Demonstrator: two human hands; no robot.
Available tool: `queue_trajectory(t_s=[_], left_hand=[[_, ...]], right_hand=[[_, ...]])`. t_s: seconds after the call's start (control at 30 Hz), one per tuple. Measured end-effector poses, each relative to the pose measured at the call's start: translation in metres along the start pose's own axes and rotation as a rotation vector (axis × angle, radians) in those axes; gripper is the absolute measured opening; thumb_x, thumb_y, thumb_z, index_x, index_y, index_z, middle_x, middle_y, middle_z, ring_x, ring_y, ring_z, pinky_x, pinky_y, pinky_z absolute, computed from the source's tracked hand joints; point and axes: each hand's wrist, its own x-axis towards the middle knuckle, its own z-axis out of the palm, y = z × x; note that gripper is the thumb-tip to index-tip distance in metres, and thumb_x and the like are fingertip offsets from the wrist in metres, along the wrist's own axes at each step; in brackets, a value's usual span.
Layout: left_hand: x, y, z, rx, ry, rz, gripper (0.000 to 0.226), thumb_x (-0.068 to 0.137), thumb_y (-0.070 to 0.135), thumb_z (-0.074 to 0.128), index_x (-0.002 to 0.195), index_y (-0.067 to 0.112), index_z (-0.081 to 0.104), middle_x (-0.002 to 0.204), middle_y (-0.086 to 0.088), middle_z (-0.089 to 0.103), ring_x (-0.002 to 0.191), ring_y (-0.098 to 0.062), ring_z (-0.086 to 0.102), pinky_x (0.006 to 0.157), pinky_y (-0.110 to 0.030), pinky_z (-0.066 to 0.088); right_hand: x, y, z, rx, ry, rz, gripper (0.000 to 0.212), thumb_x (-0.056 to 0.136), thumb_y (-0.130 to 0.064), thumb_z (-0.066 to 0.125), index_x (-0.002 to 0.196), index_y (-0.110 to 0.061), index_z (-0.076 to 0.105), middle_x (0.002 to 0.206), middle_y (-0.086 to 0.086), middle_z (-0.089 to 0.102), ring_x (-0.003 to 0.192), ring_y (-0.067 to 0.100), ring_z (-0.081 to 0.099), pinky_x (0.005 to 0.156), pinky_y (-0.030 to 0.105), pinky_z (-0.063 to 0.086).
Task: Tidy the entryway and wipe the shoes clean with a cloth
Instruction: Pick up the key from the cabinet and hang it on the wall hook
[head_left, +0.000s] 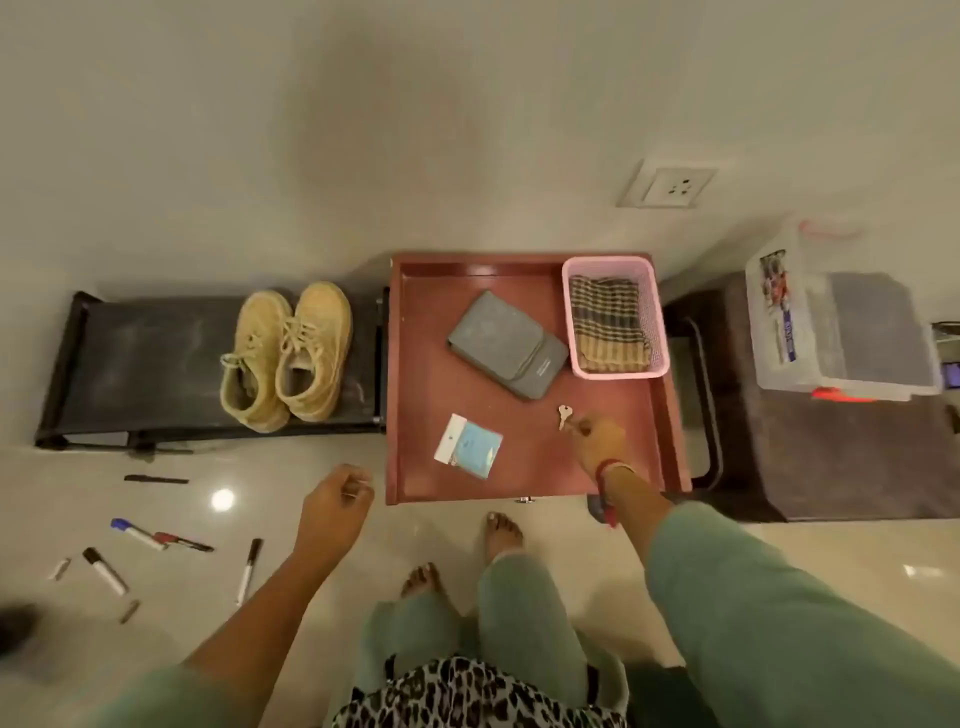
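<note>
Right hand (597, 439) over red bench (426, 395), fingertips pinching the end of a small key (564, 414) that lies on it. Left hand (337, 499) loosely curled above the floor, holding nothing. Checked cloth (608, 327) folded in pink basket (608, 261), bench's back right corner. Tan shoes (285, 353) paired on black shoe rack (130, 353), left of bench. Markers (137, 535) scattered on floor
</note>
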Motion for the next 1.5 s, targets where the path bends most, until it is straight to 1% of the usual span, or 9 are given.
queue_trajectory(t_s=[0.2,0.4,0.53,0.67,0.83,0.97,1.17,1.4,1.5], left_hand=[[0.002,-0.040,0.064,0.005,-0.102,-0.092,0.013,0.089,0.006,0.056,0.094,0.016,0.064,0.082,0.001,0.063,0.074,-0.015,0.059,0.060,-0.016,0.040],[-0.004,-0.042,0.080,0.119,-0.171,-0.065,0.013,0.091,0.013,0.056,0.100,0.019,0.063,0.084,0.005,0.061,0.072,-0.005,0.055,0.059,-0.008,0.036],[-0.018,0.001,0.057,0.131,-0.208,-0.031,0.013,0.092,0.016,0.055,0.102,0.017,0.064,0.091,0.002,0.061,0.081,-0.015,0.058,0.070,-0.021,0.043],[-0.033,0.070,0.011,0.089,-0.164,0.056,0.013,0.089,0.013,0.057,0.094,0.023,0.062,0.087,0.004,0.063,0.078,-0.014,0.060,0.068,-0.024,0.047],[-0.032,0.166,-0.055,0.019,-0.012,0.275,0.013,0.089,0.012,0.056,0.098,0.022,0.058,0.081,0.005,0.059,0.077,-0.015,0.061,0.072,-0.032,0.053],[-0.013,0.246,-0.116,0.007,0.164,0.456,0.016,0.088,0.008,0.057,0.101,0.017,0.060,0.085,0.002,0.062,0.079,-0.013,0.060,0.073,-0.028,0.049],[0.005,0.374,-0.231,0.152,0.481,0.812,0.025,0.087,0.014,0.059,0.113,0.015,0.057,0.101,-0.001,0.059,0.093,-0.017,0.056,0.081,-0.034,0.047],[-0.013,0.503,-0.339,0.339,0.875,1.132,0.043,0.080,0.021,0.065,0.122,0.013,0.057,0.123,-0.007,0.053,0.113,-0.029,0.049,0.091,-0.041,0.037],[-0.014,0.542,-0.377,0.469,1.047,1.243,0.061,0.072,0.033,0.070,0.126,0.013,0.050,0.130,-0.011,0.048,0.121,-0.030,0.041,0.097,-0.054,0.038]], right_hand=[[0.042,0.010,0.044,0.002,0.142,-0.076,0.032,0.089,-0.015,0.058,0.120,-0.010,0.059,0.120,0.019,0.054,0.101,0.040,0.056,0.090,0.041,0.044],[0.054,0.009,0.032,-0.001,0.126,-0.148,0.009,0.085,-0.008,0.059,0.092,-0.008,0.065,0.107,0.017,0.056,0.087,0.038,0.060,0.084,0.038,0.047],[0.017,-0.006,-0.004,0.074,0.089,-0.214,0.007,0.082,-0.007,0.064,0.081,-0.014,0.064,0.092,0.009,0.061,0.083,0.030,0.062,0.079,0.034,0.048],[-0.039,-0.050,-0.068,0.290,0.127,-0.279,0.008,0.078,-0.010,0.071,0.076,-0.017,0.068,0.089,0.004,0.062,0.086,0.019,0.059,0.082,0.035,0.050],[-0.103,-0.114,-0.165,0.470,0.165,-0.489,0.007,0.078,-0.009,0.073,0.079,-0.015,0.071,0.084,0.000,0.066,0.082,0.016,0.061,0.075,0.030,0.051],[-0.138,-0.174,-0.242,0.560,0.246,-0.684,0.026,0.077,-0.006,0.073,0.072,-0.030,0.067,0.073,-0.015,0.065,0.072,0.000,0.062,0.070,0.020,0.047],[-0.172,-0.273,-0.351,0.677,0.350,-0.954,0.012,0.077,-0.008,0.074,0.074,-0.019,0.072,0.075,-0.004,0.071,0.072,0.023,0.065,0.070,0.043,0.055],[-0.210,-0.379,-0.447,0.713,0.361,-1.165,0.009,0.074,-0.005,0.076,0.077,-0.009,0.069,0.071,0.005,0.068,0.068,0.014,0.065,0.068,0.026,0.056],[-0.219,-0.417,-0.479,0.733,0.381,-1.229,0.008,0.075,-0.005,0.076,0.077,-0.008,0.069,0.072,0.009,0.069,0.068,0.015,0.067,0.067,0.023,0.056]])
